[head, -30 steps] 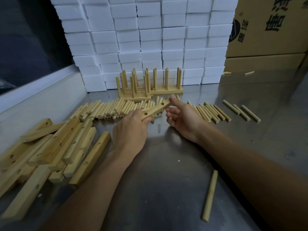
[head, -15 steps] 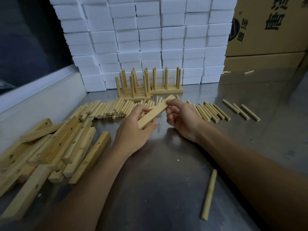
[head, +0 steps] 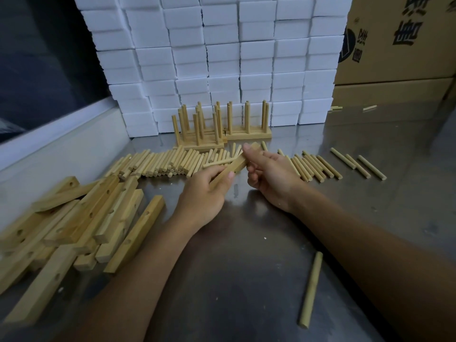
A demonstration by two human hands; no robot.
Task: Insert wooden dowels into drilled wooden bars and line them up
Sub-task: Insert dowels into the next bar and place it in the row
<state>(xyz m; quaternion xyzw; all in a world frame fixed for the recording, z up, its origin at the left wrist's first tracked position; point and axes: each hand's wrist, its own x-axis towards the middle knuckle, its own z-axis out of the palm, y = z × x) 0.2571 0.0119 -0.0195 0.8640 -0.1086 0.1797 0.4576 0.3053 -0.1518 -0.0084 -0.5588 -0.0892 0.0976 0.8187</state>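
Cardboard box [head: 399, 40] — dark printed characters, unreadable

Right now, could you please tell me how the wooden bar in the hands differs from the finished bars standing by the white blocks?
The held bar carries no dowels; the finished bars have upright dowels in them. The held bar is lifted and tilted, gripped by the left hand and right hand; the finished bars lie flat on the table. Both are pale wood.

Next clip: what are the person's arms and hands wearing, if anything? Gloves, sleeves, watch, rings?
Nothing visible. The left hand and right hand are bare, with no gloves, rings or watch showing. Both forearms are uncovered up to the frame's edge, with no sleeve in view.
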